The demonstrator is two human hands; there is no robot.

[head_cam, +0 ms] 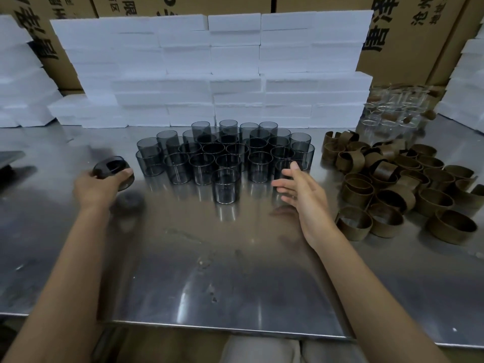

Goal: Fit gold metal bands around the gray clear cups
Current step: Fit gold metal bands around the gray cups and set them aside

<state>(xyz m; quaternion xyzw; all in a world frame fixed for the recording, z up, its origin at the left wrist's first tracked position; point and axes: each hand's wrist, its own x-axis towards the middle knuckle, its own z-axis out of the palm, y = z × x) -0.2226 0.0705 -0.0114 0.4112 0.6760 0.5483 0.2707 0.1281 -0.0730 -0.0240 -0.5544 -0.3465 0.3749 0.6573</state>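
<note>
Steel surface (235, 271) carries clustered gray cups (225, 153) centrally and gold bands (392, 184) rightward. Left hand (99, 187) grips one tilted cup (112, 169). Right hand (301, 192), fingers spread, empty: fetch one band, align squarely.

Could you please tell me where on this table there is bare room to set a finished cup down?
Bare steel table lies along the near edge, between the forearms, and far left beyond the left hand. The gray cups crowd the middle, the gold bands the right.
</note>
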